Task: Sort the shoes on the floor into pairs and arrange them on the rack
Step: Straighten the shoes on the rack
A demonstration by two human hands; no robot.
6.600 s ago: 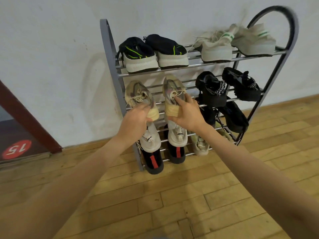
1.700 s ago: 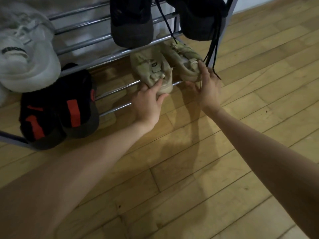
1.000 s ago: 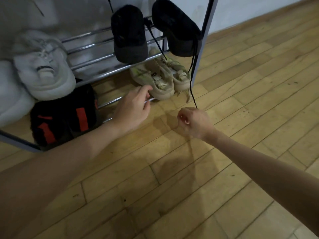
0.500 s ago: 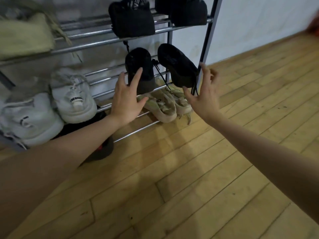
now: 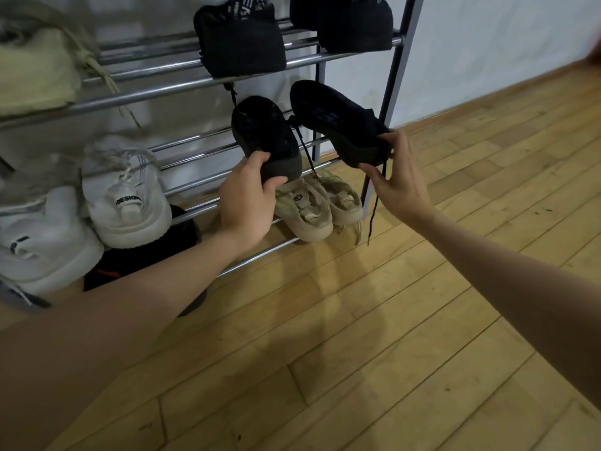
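Observation:
A metal shoe rack (image 5: 182, 84) stands against the white wall. On its third tier lie two black sneakers. My left hand (image 5: 248, 198) grips the heel of the left black sneaker (image 5: 263, 135). My right hand (image 5: 395, 182) holds the heel of the right black sneaker (image 5: 335, 118), whose lace hangs down. Below them a pair of beige shoes (image 5: 317, 203) rests on the bottom tier. Two white sneakers (image 5: 125, 196) sit to the left, with a black and red shoe (image 5: 143, 252) partly hidden under them.
Another pair of black shoes (image 5: 240, 37) sits on the tier above, with a pale yellow-green shoe (image 5: 35, 70) to its left. The rack's dark right post (image 5: 390, 92) stands just behind my right hand. Wooden floor (image 5: 357, 336) spreads in front and to the right.
Both hands have gone up from the beige shoes on the bottom tier to the black sneakers above and closed on their heels. The view has moved closer.

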